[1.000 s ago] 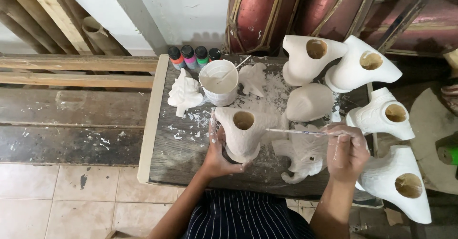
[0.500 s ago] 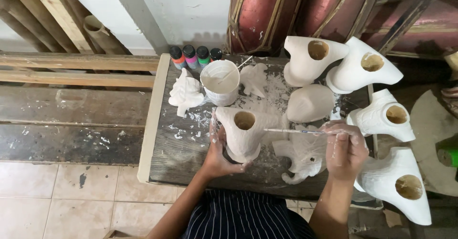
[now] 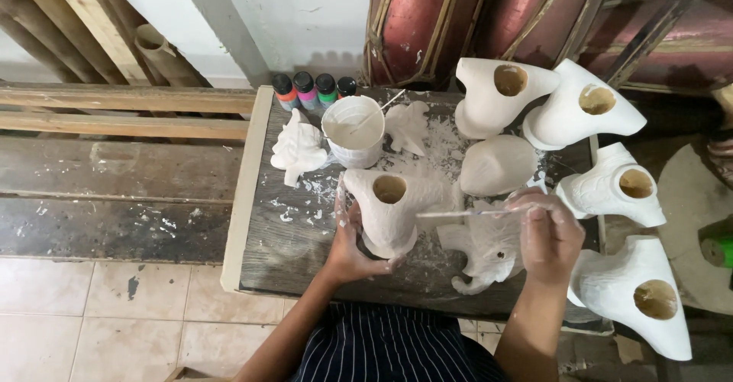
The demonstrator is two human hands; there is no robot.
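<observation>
My left hand (image 3: 353,243) grips a white plaster figure (image 3: 393,208) with a round hole in its top, holding it upright on the dark wooden table (image 3: 286,241). In my right hand (image 3: 548,233) is a thin brush (image 3: 466,213), held level, its tip touching the figure's right side. A white plaster elephant head (image 3: 482,251) lies just under my right hand. A white pot (image 3: 353,132) of white paint with a stick in it stands behind the figure.
Several more white hollow figures (image 3: 500,92) stand at the table's right and back right. Small paint bottles (image 3: 305,88) with coloured bands line the back edge. A small white figurine (image 3: 296,148) stands left of the pot. Wooden planks (image 3: 114,111) lie to the left.
The brush has slid slightly along the figure's side. Both hands and the figure stay almost where they were.
</observation>
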